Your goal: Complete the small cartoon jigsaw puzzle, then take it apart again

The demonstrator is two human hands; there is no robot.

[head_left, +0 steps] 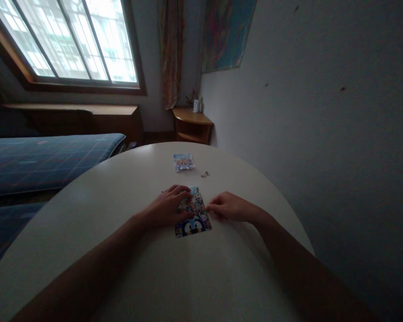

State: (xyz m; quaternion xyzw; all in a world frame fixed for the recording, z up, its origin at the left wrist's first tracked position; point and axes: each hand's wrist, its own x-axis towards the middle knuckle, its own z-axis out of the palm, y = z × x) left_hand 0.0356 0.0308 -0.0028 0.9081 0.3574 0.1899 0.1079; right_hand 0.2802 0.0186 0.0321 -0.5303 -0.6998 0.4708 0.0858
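A colourful cartoon sheet [194, 226], printed with a large blue dog-like face at its near end, lies flat on the white table. My left hand [170, 205] rests over its left side with the fingers spread, covering part of the print. At the sheet's right edge, my right hand [230, 206] has thumb and forefinger pinched together; whether something small is between them cannot be made out. Farther back lies a second printed sheet or packet [183, 162]. Beside it is a little cluster of small bits [205, 174], too small to name.
The round white table [121, 179] has its curved edge near the wall on the right. A bed with a blue checked cover [47, 161] stands on the left. Behind the table are a wooden corner shelf [193, 117], a curtain [171, 53] and a window [70, 40].
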